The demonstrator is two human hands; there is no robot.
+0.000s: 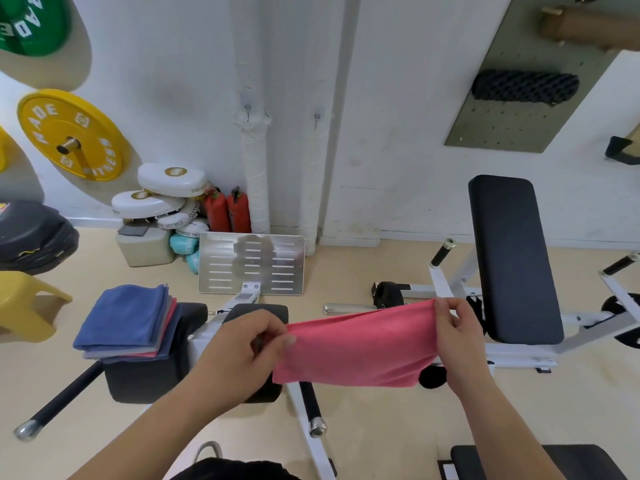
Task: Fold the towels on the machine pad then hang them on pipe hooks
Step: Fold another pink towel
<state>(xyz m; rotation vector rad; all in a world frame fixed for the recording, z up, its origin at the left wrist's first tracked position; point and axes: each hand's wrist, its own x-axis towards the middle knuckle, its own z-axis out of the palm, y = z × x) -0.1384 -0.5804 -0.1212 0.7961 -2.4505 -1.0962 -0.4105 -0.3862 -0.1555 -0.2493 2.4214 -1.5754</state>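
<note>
Head view: a pink towel (356,348) is stretched in the air between both hands, its lower edge hanging loose, to the right of the machine pad (145,382). The left hand (249,341) pinches the towel's upper left corner between thumb and curled fingers. The right hand (453,327) pinches the upper right corner the same way, held a little higher. A stack of folded towels (128,320), blue on top with grey and pink beneath, lies on the machine pad's far left corner and juts past its edge. Beyond, two wrapped pipes stand against the wall, each bearing a small hook: the left hook (247,112) and the right hook (316,119), both bare. A metal footplate (251,263) leans at their base.
</note>
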